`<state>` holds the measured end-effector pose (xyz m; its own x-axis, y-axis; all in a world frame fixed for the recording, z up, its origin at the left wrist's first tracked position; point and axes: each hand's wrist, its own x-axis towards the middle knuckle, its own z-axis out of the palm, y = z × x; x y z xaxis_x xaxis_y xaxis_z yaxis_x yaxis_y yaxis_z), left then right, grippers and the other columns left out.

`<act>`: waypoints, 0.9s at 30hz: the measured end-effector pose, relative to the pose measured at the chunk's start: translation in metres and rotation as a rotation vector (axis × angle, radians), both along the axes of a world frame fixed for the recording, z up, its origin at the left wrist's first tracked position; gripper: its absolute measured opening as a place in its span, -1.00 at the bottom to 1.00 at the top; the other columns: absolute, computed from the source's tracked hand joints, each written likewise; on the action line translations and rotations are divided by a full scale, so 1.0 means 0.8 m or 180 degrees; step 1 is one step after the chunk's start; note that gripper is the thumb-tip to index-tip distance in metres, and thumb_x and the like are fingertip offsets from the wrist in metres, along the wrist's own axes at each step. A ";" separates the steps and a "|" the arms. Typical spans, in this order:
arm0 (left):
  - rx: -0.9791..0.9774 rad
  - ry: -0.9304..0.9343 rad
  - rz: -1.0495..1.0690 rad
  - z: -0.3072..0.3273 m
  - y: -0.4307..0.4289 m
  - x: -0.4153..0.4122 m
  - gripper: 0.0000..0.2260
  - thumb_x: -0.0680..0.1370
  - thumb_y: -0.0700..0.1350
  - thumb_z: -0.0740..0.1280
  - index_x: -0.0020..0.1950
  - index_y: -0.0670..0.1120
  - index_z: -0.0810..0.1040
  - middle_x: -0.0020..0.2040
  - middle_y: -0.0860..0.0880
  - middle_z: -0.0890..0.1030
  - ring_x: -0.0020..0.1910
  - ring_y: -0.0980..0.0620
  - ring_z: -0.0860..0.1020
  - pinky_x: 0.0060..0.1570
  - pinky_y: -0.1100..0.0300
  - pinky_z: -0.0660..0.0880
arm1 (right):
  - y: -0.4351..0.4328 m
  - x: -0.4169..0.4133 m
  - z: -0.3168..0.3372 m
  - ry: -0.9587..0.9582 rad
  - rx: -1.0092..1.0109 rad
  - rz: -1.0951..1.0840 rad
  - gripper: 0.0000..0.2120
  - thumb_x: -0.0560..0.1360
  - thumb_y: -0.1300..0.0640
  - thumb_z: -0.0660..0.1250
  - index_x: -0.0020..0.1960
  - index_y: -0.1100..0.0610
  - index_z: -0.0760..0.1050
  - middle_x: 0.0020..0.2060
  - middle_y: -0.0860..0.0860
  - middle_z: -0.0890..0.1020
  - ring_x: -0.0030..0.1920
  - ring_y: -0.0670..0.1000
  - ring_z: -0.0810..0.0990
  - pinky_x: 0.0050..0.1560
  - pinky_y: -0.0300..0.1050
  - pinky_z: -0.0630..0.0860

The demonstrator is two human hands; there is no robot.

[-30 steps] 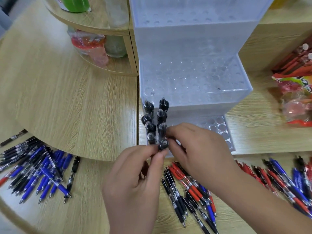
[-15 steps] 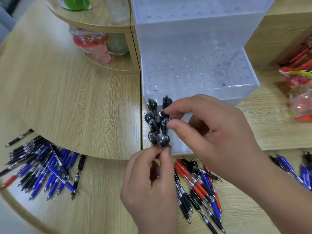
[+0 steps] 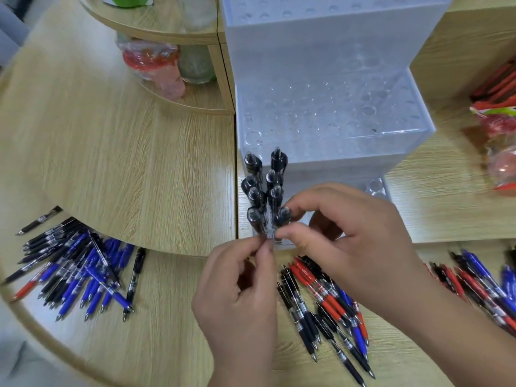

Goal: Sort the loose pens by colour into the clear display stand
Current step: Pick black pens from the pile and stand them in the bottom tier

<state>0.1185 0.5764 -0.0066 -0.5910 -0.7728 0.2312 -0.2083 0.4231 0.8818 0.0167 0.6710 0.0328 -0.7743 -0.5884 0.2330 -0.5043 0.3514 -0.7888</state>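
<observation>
The clear stepped display stand (image 3: pixel 329 127) rises in tiers at centre. Several black pens (image 3: pixel 265 185) stand upright in two columns at the left of its lowest tier. My right hand (image 3: pixel 346 236) pinches the front right black pen (image 3: pixel 282 215) between thumb and forefinger. My left hand (image 3: pixel 240 291) pinches the same front pens low down, just under the right fingertips. Loose pens lie in piles: mostly blue and black pens (image 3: pixel 75 269) at the left, mixed black, red and blue pens (image 3: pixel 326 305) under my hands, more mixed pens (image 3: pixel 480 286) at the right.
A curved wooden shelf (image 3: pixel 156 29) at the back left holds wrapped bottles (image 3: pixel 150 62). Red packaged goods (image 3: pixel 499 129) lie on the right shelf. The stand sits on a raised wooden ledge (image 3: pixel 125 163); the loose pens lie on the lower table.
My right hand came down from the second-row pens to the front right pen and now pinches it. My left hand kept its pinch at the front of the stand.
</observation>
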 end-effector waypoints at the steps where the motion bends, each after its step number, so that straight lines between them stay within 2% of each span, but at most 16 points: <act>1: 0.0093 -0.0095 0.0031 -0.004 -0.005 0.003 -0.94 0.46 0.01 0.39 -0.11 0.13 0.64 -0.25 0.12 0.56 -0.29 0.18 0.52 -0.30 0.46 0.38 | -0.002 0.004 -0.002 -0.0010 -0.0060 -0.0073 -0.87 0.45 -0.07 0.40 -0.08 -0.03 0.59 -0.20 -0.21 0.58 -0.26 -0.15 0.57 -0.23 -0.29 0.49; 3: 0.0229 -0.0335 -0.0011 -0.014 -0.013 0.008 -0.87 0.46 0.00 0.44 0.00 0.14 0.63 -0.18 0.09 0.57 -0.29 0.13 0.55 -0.29 0.40 0.44 | -0.005 0.014 -0.008 -0.0027 -0.0169 -0.0216 -0.86 0.45 -0.04 0.40 -0.07 0.01 0.58 -0.21 -0.18 0.58 -0.21 -0.19 0.58 -0.19 -0.32 0.52; 6: 0.0398 -0.0584 -0.0236 -0.025 -0.015 0.013 -0.75 0.48 -0.15 0.48 0.14 0.03 0.65 -0.04 0.14 0.58 -0.22 0.10 0.59 -0.25 0.34 0.49 | -0.010 0.026 -0.017 0.0103 -0.0170 -0.0444 -0.86 0.46 -0.02 0.36 -0.08 0.05 0.55 -0.21 -0.17 0.55 -0.17 -0.24 0.56 -0.15 -0.46 0.47; 9: 0.0398 -0.0642 -0.0251 -0.030 -0.014 0.017 -0.72 0.49 -0.17 0.45 0.18 0.04 0.65 -0.01 0.18 0.58 -0.16 0.09 0.59 -0.19 0.28 0.52 | -0.013 0.024 -0.014 0.0064 -0.0106 -0.0465 -0.86 0.46 -0.04 0.36 -0.06 0.01 0.53 -0.21 -0.19 0.55 -0.16 -0.22 0.56 -0.15 -0.40 0.49; 13: 0.0461 -0.0713 -0.0257 -0.036 -0.017 0.019 -0.72 0.51 -0.17 0.43 0.18 0.08 0.65 -0.03 0.20 0.58 -0.13 0.10 0.59 -0.14 0.19 0.55 | -0.007 0.010 -0.005 -0.0203 0.0079 -0.0165 -0.85 0.42 -0.14 0.36 -0.08 -0.11 0.52 -0.21 -0.21 0.57 -0.16 -0.15 0.59 -0.17 -0.26 0.52; 16: 0.0565 -0.0813 -0.0356 -0.042 -0.020 0.029 -0.72 0.52 -0.17 0.42 0.18 0.11 0.64 -0.04 0.22 0.58 -0.13 0.12 0.57 -0.13 0.23 0.54 | 0.014 0.001 -0.005 -0.0121 0.0342 -0.0082 -0.82 0.40 -0.22 0.39 -0.04 -0.23 0.50 -0.19 -0.27 0.58 -0.17 -0.15 0.60 -0.16 -0.30 0.51; 20: 0.0629 -0.1024 -0.0298 -0.063 -0.022 0.054 -0.75 0.51 -0.16 0.44 -0.05 0.23 0.58 -0.14 0.16 0.59 -0.21 0.15 0.54 -0.20 0.37 0.48 | 0.062 0.018 -0.022 0.0021 0.0281 -0.0601 -0.89 0.47 -0.09 0.40 -0.05 -0.10 0.57 -0.22 -0.30 0.58 -0.21 -0.17 0.59 -0.21 -0.39 0.48; 22: 0.0726 -0.1319 -0.0351 -0.085 -0.015 0.066 -0.78 0.50 -0.13 0.45 -0.09 0.23 0.57 -0.16 0.14 0.60 -0.25 0.12 0.54 -0.22 0.31 0.50 | 0.083 0.043 -0.052 -0.0040 0.0539 -0.0649 -0.92 0.50 -0.08 0.36 -0.08 -0.09 0.57 -0.23 -0.28 0.58 -0.23 -0.18 0.57 -0.23 -0.37 0.47; 25: 0.0806 -0.1857 -0.0530 -0.120 0.006 0.076 -0.90 0.51 -0.02 0.45 0.00 0.15 0.63 -0.17 0.18 0.63 -0.24 0.19 0.58 -0.17 0.15 0.58 | 0.090 0.084 -0.119 -0.0733 0.1484 -0.0501 -0.82 0.49 -0.15 0.29 -0.01 -0.12 0.59 -0.18 -0.24 0.60 -0.19 -0.17 0.57 -0.18 -0.24 0.51; 27: 0.0637 -0.2211 -0.0549 -0.139 0.022 0.073 -0.81 0.51 0.07 0.43 0.07 0.05 0.66 -0.15 0.16 0.65 -0.18 0.19 0.60 -0.16 0.11 0.59 | 0.081 0.102 -0.164 -0.0786 0.2066 -0.0324 -0.78 0.51 -0.16 0.23 0.08 -0.13 0.54 -0.11 -0.21 0.59 -0.17 -0.17 0.56 -0.18 -0.17 0.54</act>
